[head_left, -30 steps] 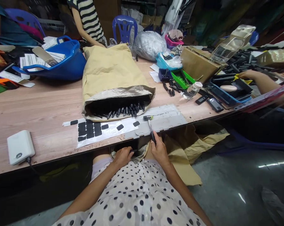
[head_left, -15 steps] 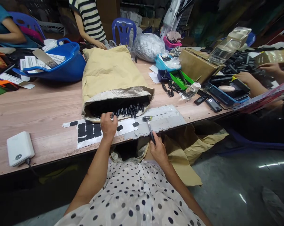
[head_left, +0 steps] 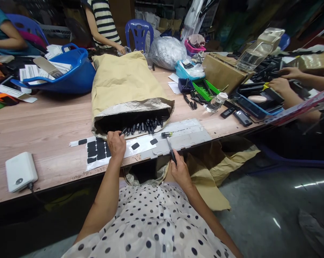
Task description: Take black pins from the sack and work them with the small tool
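My left hand (head_left: pixel 116 144) is closed at the mouth of a tan paper sack (head_left: pixel 127 79), its thumb and fingertips on a small black cylindrical part (head_left: pixel 123 131). Inside the sack's opening lie several more black cylindrical parts (head_left: pixel 144 127), with shiny ends pointing toward me. Below the hand, a white sheet of black rounded stickers (head_left: pixel 97 153) is partly covered by it. My right hand (head_left: pixel 180 168) grips the dark handle of a small hammer (head_left: pixel 171 147). The hammer's black head (head_left: pixel 166 134) rests on or just above a grey board (head_left: pixel 189 135); I cannot tell which.
A white power bank (head_left: pixel 21 172) with a cable lies at left, a blue tub (head_left: pixel 70 79) of small boxes behind it. A green tray (head_left: pixel 207 91), bottle (head_left: pixel 217 103) and black devices (head_left: pixel 242 118) are at right. Co-workers' hands (head_left: pixel 281 86) work beyond them.
My left hand has moved slightly left along the sack's mouth, and the black part at its fingertips shows more clearly. My right hand and the hammer have stayed nearly still.
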`<action>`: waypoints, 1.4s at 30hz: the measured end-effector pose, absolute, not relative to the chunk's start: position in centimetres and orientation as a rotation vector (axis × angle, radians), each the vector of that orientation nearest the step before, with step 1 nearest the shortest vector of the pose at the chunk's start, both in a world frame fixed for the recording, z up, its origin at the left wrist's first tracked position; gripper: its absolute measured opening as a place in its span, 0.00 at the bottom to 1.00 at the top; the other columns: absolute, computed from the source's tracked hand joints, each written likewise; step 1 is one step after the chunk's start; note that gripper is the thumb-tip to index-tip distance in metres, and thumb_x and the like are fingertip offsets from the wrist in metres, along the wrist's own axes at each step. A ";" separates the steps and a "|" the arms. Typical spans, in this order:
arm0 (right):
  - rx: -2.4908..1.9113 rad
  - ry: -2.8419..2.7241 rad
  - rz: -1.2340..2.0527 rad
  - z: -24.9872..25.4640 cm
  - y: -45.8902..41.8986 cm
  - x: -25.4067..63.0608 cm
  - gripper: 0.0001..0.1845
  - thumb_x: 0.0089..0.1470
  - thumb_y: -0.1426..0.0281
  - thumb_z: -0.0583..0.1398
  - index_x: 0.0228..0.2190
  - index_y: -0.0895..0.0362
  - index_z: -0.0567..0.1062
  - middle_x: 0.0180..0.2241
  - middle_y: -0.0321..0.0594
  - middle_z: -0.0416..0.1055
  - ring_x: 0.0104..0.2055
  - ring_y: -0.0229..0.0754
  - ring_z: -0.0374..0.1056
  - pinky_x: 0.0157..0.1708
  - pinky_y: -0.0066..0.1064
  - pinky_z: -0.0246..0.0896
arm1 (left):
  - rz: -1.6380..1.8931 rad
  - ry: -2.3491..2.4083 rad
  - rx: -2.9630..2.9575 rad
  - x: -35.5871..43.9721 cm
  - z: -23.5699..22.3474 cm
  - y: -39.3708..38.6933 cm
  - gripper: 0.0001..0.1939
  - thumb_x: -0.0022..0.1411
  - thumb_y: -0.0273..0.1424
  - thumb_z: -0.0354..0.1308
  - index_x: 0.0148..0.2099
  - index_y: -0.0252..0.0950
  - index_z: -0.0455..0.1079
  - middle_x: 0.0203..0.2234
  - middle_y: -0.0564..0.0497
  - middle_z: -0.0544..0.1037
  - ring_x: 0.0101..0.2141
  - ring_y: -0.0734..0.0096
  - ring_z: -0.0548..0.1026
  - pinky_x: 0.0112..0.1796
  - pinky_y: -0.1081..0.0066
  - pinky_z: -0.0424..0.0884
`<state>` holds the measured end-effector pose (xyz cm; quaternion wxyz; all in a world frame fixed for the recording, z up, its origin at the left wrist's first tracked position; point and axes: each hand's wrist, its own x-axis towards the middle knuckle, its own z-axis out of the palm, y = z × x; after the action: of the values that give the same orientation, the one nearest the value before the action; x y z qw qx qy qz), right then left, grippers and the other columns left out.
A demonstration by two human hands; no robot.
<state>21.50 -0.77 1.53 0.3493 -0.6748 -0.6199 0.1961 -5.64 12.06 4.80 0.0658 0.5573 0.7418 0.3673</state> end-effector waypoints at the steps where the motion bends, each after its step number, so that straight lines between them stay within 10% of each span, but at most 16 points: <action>1: -1.740 -1.609 0.500 1.5 -0.8 21.5 0.31 0.60 0.68 0.52 0.64 0.54 0.65 0.52 0.48 0.75 0.55 0.49 0.71 0.53 0.41 0.71 | 1.132 2.232 1.697 -5.7 4.8 11.7 0.05 0.62 0.27 0.55 0.39 0.39 0.71 0.39 0.42 0.72 0.46 0.48 0.70 0.49 0.51 0.69; 22: -1.693 -1.465 0.531 1.2 -0.4 21.5 0.27 0.59 0.66 0.55 0.59 0.55 0.70 0.56 0.48 0.73 0.59 0.49 0.70 0.58 0.43 0.68 | 0.879 1.608 2.146 0.0 3.3 7.8 0.07 0.61 0.31 0.61 0.43 0.41 0.75 0.36 0.48 0.76 0.41 0.57 0.71 0.41 0.61 0.68; 28: -1.525 -1.544 0.692 2.9 -2.1 21.0 0.27 0.65 0.63 0.52 0.63 0.55 0.65 0.45 0.44 0.79 0.45 0.43 0.76 0.47 0.36 0.74 | 0.889 1.608 2.057 -0.2 3.2 8.1 0.05 0.60 0.32 0.63 0.40 0.42 0.75 0.34 0.49 0.76 0.39 0.58 0.71 0.41 0.61 0.68; 42: -1.460 -1.752 0.542 2.8 -3.4 20.2 0.26 0.66 0.67 0.51 0.62 0.54 0.69 0.56 0.45 0.74 0.59 0.47 0.71 0.58 0.40 0.70 | 0.882 1.625 1.955 0.1 3.7 8.2 0.05 0.56 0.28 0.65 0.37 0.42 0.75 0.34 0.50 0.76 0.39 0.58 0.71 0.42 0.59 0.69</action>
<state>20.20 -3.39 2.83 0.3884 -0.5741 -0.6886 0.2131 0.11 8.25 3.67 0.2236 0.7081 0.5887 0.3196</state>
